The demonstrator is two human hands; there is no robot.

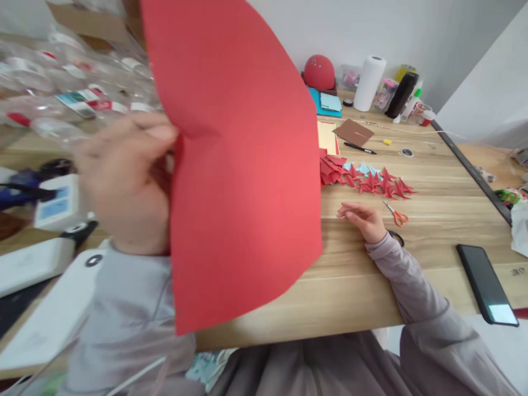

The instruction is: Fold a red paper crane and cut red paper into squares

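Observation:
A large sheet of red paper (247,165) hangs upright close to the camera, curving a little. My left hand (132,176) pinches its left edge between thumb and fingers, and the paper is creased at the grip. My right hand (363,219) rests on the wooden table with fingers loosely stretched, holding nothing. Orange-handled scissors (398,215) lie just to its right. Beyond it are several folded red paper cranes (385,184) and some light blue ones (363,169). A pile of red paper pieces (331,168) is partly hidden behind the sheet.
Clear plastic bottles (74,71) crowd the left side, above white devices (53,308). A black phone (487,283) lies at the right front. Brown paper (353,132), a black pen (359,148), a white cylinder (370,82) and a red dome-shaped object (319,71) are farther back.

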